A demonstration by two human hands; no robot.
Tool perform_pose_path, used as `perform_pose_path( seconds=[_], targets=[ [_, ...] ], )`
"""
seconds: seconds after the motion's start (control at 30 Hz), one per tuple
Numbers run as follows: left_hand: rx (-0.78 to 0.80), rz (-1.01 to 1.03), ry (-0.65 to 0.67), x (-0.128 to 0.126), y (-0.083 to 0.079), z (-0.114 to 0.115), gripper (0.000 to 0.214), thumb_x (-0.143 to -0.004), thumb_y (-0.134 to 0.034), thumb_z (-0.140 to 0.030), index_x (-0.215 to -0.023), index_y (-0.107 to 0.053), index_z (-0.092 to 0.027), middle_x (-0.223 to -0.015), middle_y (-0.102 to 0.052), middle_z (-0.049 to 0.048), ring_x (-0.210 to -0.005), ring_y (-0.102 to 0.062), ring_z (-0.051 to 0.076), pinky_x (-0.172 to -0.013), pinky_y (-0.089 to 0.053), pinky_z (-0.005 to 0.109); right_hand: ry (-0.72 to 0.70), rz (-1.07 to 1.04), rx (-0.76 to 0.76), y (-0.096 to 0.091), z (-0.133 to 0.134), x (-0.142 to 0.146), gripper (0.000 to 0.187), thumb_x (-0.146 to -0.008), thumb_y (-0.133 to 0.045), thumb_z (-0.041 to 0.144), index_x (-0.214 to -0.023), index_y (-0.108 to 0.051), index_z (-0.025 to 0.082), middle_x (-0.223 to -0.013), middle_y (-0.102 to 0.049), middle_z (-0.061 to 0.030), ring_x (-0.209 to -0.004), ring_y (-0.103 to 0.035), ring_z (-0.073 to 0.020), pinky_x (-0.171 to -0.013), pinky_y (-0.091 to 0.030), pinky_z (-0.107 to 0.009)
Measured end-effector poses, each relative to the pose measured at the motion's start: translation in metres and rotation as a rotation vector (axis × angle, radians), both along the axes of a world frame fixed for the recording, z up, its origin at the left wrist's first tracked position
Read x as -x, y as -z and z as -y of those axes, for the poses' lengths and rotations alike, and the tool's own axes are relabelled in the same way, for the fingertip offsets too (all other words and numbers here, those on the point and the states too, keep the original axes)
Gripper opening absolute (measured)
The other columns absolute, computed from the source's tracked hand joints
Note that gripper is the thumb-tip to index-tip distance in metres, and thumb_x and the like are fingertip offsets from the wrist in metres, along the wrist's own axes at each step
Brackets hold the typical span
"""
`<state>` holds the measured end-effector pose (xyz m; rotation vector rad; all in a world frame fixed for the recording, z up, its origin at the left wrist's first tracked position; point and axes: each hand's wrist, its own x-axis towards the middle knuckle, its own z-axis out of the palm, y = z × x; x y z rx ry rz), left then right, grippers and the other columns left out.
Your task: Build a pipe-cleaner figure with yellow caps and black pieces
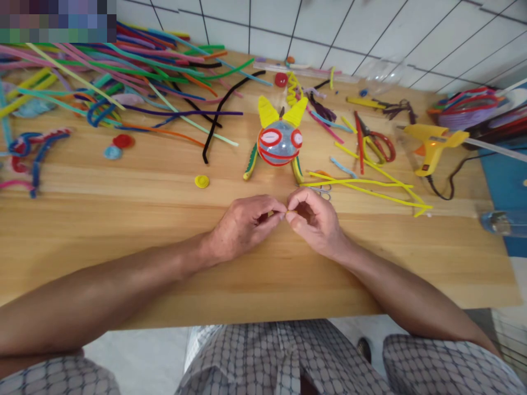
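My left hand (251, 222) and my right hand (315, 222) meet over the near middle of the table, both closed in a pinch with fingertips almost touching. A tiny yellow-orange piece (291, 212) shows between the fingertips; the fingers cover most of it, and its kind is too small to tell. Just beyond them stands a clear ball figure (280, 144) with yellow ears, red-rimmed eyes, a red mouth line and green-and-yellow limbs. A coiled yellow disc (201, 181) lies to its left. Several yellow pipe cleaners (370, 183) lie to the right, near small scissors (324, 191).
Many coloured pipe cleaners (164, 71) are heaped at the back left. Red-handled scissors (373, 144) and a yellow glue gun (432, 144) with a cord lie at the right. A clear bottle (504, 224) rests near the right edge. A tiled wall (267, 30) borders the back.
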<state>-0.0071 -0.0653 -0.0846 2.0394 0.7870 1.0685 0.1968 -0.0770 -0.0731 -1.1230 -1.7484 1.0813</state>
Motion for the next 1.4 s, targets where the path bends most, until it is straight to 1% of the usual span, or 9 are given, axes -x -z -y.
perform_pose_path(
  seconds=[0.1, 0.4, 0.7, 0.9, 1.07, 1.2, 1.3, 1.4],
  targets=[
    [0.006, 0.0, -0.005, 0.0002, 0.0006, 0.0001, 0.012, -0.095, -0.061, -0.007, -0.096, -0.07, -0.015, -0.082, -0.073, 0.0008, -0.068, -0.063, 0.008, -0.063, -0.047, 0.017, 0.021, -0.004, 0.042, 0.0, 0.001, 0.0007, 0.009, -0.087, -0.066, 0.022, -0.091, -0.058, 0.023, -0.082, -0.059, 0.0008, -0.072, -0.055, -0.0148, -0.063, -0.043, -0.029],
    [0.03, -0.011, -0.007, 0.0008, 0.001, 0.0002, 0.012, -0.096, -0.06, -0.01, -0.096, -0.07, -0.016, -0.083, -0.075, 0.002, -0.07, -0.065, 0.009, -0.063, -0.048, 0.019, 0.048, 0.003, 0.073, 0.0004, 0.0023, 0.0015, 0.012, -0.085, -0.067, 0.024, -0.094, -0.058, 0.024, -0.083, -0.059, -0.0001, -0.074, -0.057, -0.0156, -0.061, -0.044, -0.029],
    [0.039, -0.012, -0.017, 0.0003, 0.0002, 0.0003, 0.012, -0.095, -0.06, -0.009, -0.096, -0.07, -0.015, -0.08, -0.073, 0.001, -0.067, -0.062, 0.008, -0.062, -0.047, 0.017, 0.044, -0.013, 0.03, 0.0006, 0.0017, 0.0014, 0.011, -0.086, -0.066, 0.022, -0.094, -0.059, 0.023, -0.085, -0.061, 0.0, -0.073, -0.057, -0.015, -0.064, -0.046, -0.03],
    [0.034, -0.003, -0.025, -0.0003, 0.0011, 0.0006, 0.011, -0.095, -0.061, -0.009, -0.096, -0.071, -0.015, -0.079, -0.072, 0.001, -0.067, -0.062, 0.009, -0.063, -0.048, 0.018, 0.061, 0.039, -0.012, 0.0013, 0.0002, 0.0018, 0.008, -0.086, -0.065, 0.021, -0.087, -0.058, 0.024, -0.081, -0.061, -0.0004, -0.072, -0.057, -0.0158, -0.063, -0.045, -0.03],
    [0.055, -0.001, -0.025, 0.0003, -0.0001, 0.0006, 0.011, -0.095, -0.062, -0.01, -0.095, -0.071, -0.015, -0.079, -0.073, 0.0009, -0.065, -0.062, 0.008, -0.062, -0.047, 0.017, 0.04, 0.042, -0.049, 0.0005, 0.0001, 0.0015, 0.009, -0.088, -0.064, 0.019, -0.084, -0.057, 0.024, -0.079, -0.059, 0.0007, -0.069, -0.055, -0.0147, -0.062, -0.044, -0.031],
    [0.066, -0.003, -0.023, 0.0006, 0.0001, 0.0004, 0.011, -0.095, -0.061, -0.011, -0.097, -0.072, -0.015, -0.08, -0.073, 0.0011, -0.066, -0.062, 0.009, -0.062, -0.048, 0.018, 0.028, 0.055, -0.08, 0.0006, 0.0013, -0.0002, 0.008, -0.09, -0.064, 0.019, -0.085, -0.059, 0.024, -0.08, -0.062, -0.0003, -0.072, -0.058, -0.0158, -0.065, -0.045, -0.032],
    [0.084, -0.003, -0.039, 0.0, -0.0002, 0.0008, 0.011, -0.094, -0.061, -0.011, -0.096, -0.071, -0.015, -0.078, -0.073, 0.0006, -0.064, -0.061, 0.008, -0.06, -0.047, 0.017, 0.038, 0.037, -0.033, 0.0003, 0.002, 0.0003, 0.006, -0.091, -0.064, 0.021, -0.089, -0.059, 0.023, -0.082, -0.062, 0.0, -0.071, -0.058, -0.0151, -0.064, -0.046, -0.031],
    [0.102, 0.011, -0.047, -0.001, -0.0009, 0.0012, 0.011, -0.093, -0.061, -0.01, -0.094, -0.071, -0.015, -0.076, -0.071, -0.0001, -0.061, -0.059, 0.007, -0.058, -0.045, 0.016, 0.047, 0.019, -0.007, -0.0003, 0.0021, 0.0018, 0.012, -0.088, -0.068, 0.024, -0.095, -0.059, 0.024, -0.086, -0.063, 0.0003, -0.074, -0.059, -0.015, -0.068, -0.048, -0.031]
  ],
)
